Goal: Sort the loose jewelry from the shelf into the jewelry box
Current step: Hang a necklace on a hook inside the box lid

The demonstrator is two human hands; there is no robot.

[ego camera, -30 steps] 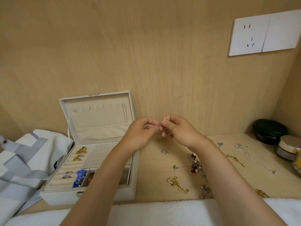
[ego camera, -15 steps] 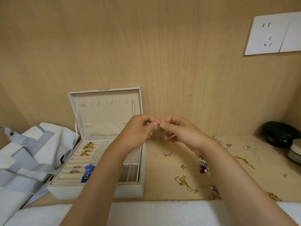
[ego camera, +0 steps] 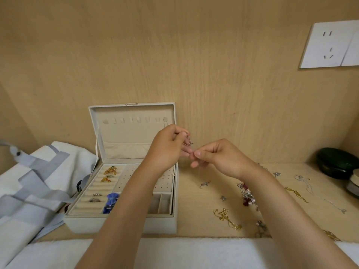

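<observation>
My left hand [ego camera: 167, 147] pinches a small silver earring [ego camera: 188, 140] in the air, right of the open cream jewelry box [ego camera: 124, 223]. My right hand [ego camera: 221, 156] is beside it, fingertips pinched together and touching the left fingers; whether it holds a part of the earring I cannot tell. The box's raised lid [ego camera: 134, 131] leans on the back wall. Its tray holds gold rings [ego camera: 110, 170], silver rings [ego camera: 94, 199] and a blue piece [ego camera: 111, 199]. On the shelf to the right lie a gold chain [ego camera: 227, 218], a red and pearl cluster [ego camera: 247, 195], small silver pieces [ego camera: 205, 184] and thin chains [ego camera: 303, 181].
A white and grey cloth bag [ego camera: 33, 183] lies left of the box. A dark green dish [ego camera: 338, 163] and a lidded jar [ego camera: 354, 183] stand at the far right. A white towel [ego camera: 194, 253] runs along the near edge. A wall socket [ego camera: 330, 45] is upper right.
The view has swung to the left, so the box sits nearer the middle. My hands have parted a little, and the left one has risen with the earring.
</observation>
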